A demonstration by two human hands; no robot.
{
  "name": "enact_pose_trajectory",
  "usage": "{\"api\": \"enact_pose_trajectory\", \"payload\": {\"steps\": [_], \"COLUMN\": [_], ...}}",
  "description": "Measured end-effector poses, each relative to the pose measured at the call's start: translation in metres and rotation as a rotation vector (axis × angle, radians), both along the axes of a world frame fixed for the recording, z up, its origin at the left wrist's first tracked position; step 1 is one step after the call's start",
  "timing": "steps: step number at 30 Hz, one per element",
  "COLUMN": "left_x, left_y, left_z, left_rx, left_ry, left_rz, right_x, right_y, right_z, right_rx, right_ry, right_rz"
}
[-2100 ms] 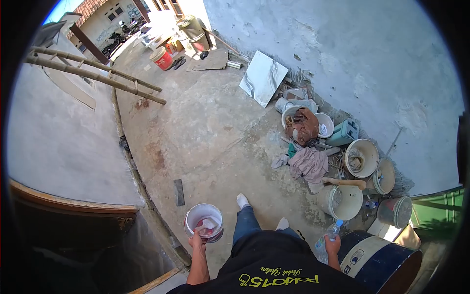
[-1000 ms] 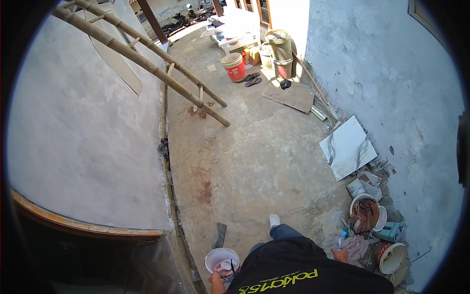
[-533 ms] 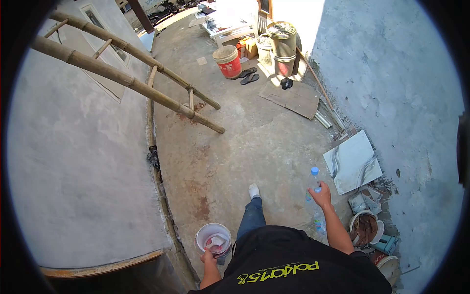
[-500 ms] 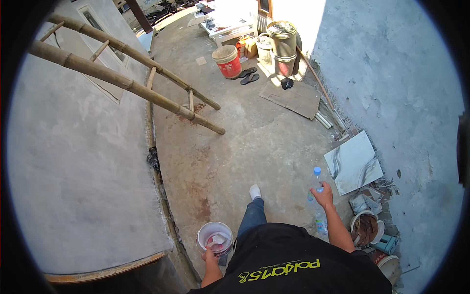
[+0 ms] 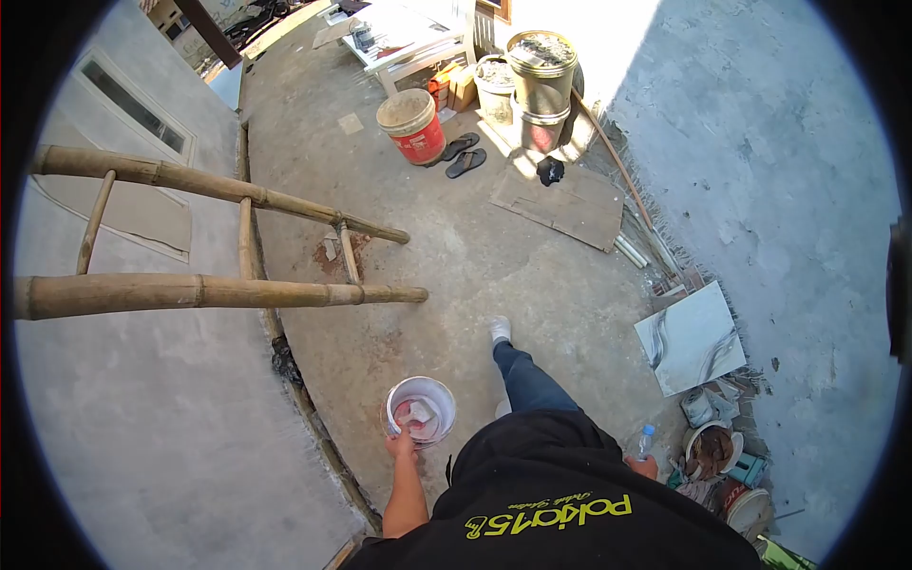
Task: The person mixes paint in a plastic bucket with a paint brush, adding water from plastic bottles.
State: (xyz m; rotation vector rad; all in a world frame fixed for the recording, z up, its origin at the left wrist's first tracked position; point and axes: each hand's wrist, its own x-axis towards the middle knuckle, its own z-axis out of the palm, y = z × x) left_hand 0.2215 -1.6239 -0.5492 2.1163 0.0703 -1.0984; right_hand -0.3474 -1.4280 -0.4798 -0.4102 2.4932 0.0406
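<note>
My left hand (image 5: pixel 403 443) grips the near rim of a small white bucket (image 5: pixel 421 408) with reddish stuff and a pale object inside, carried low beside my left leg. My right hand (image 5: pixel 643 465) hangs at my right side, closed around a clear plastic water bottle (image 5: pixel 644 442) with a blue cap; my black shirt hides part of this hand. One leg in jeans with a white sock (image 5: pixel 500 329) steps forward on the concrete floor.
A bamboo ladder (image 5: pixel 218 285) leans against the grey wall at left, its feet on the floor ahead. A red bucket (image 5: pixel 412 125), sandals (image 5: pixel 465 157), stacked pails (image 5: pixel 541 76) and a board (image 5: pixel 560 204) lie ahead. A marble tile (image 5: pixel 691 337) and clutter line the right wall.
I have walked forward, and the ladder is now nearer at my left. My right hand with the bottle dropped from out in front to my side. The left hand keeps hold of the bucket.
</note>
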Motion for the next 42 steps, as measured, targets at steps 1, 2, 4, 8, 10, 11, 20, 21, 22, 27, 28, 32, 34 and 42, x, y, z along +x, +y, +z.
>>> {"api": "enact_pose_trajectory", "payload": {"steps": [1, 2, 4, 8, 10, 11, 20, 21, 22, 27, 28, 32, 34, 42], "left_x": [-0.005, -0.004, -0.003, 0.006, 0.011, 0.018, 0.050, 0.057, 0.065, 0.087, 0.090, 0.113, 0.122, 0.203], "left_y": [-0.036, -0.069, -0.134, -0.254, -0.313, -0.336, -0.519, -0.536, -0.555, -0.657, -0.682, -0.762, -0.806, -0.938], "left_z": [0.011, 0.010, 0.010, 0.034, 0.048, 0.055, 0.083, 0.078, 0.072, 0.051, 0.053, 0.047, 0.061, 0.046], "left_rx": [0.010, 0.023, -0.030, -0.188, -0.235, -0.261, -0.351, -0.351, -0.333, -0.306, -0.320, -0.233, -0.209, -0.284], "left_ry": [-0.018, -0.050, -0.040, 0.040, 0.045, 0.058, 0.108, 0.132, 0.134, 0.172, 0.204, 0.117, 0.068, 0.090], "left_rz": [-0.040, -0.074, -0.091, -0.023, 0.007, -0.012, 0.131, 0.155, 0.144, 0.197, 0.199, 0.222, 0.200, 0.355], "right_x": [0.003, 0.004, 0.004, 0.014, 0.008, 0.015, 0.068, 0.071, 0.073, 0.085, 0.086, 0.092, 0.102, 0.172], "right_y": [-0.011, -0.030, -0.086, -0.256, -0.356, -0.418, -0.810, -0.827, -0.845, -0.871, -0.874, -0.870, -0.878, -1.092], "right_z": [-0.005, -0.011, -0.034, -0.026, -0.041, -0.025, 0.037, 0.034, 0.029, 0.015, 0.012, -0.003, -0.015, -0.045], "right_rx": [0.022, 0.046, 0.039, 0.007, -0.107, -0.165, -0.647, -0.606, -0.569, -0.324, -0.278, -0.045, 0.040, -0.021], "right_ry": [-0.036, -0.075, -0.029, -0.058, -0.061, -0.063, -0.040, -0.047, -0.053, -0.112, -0.108, -0.133, -0.139, -0.202], "right_rz": [0.002, 0.006, -0.009, 0.012, 0.113, 0.176, 0.554, 0.547, 0.542, 0.321, 0.275, 0.206, 0.211, 0.351]}}
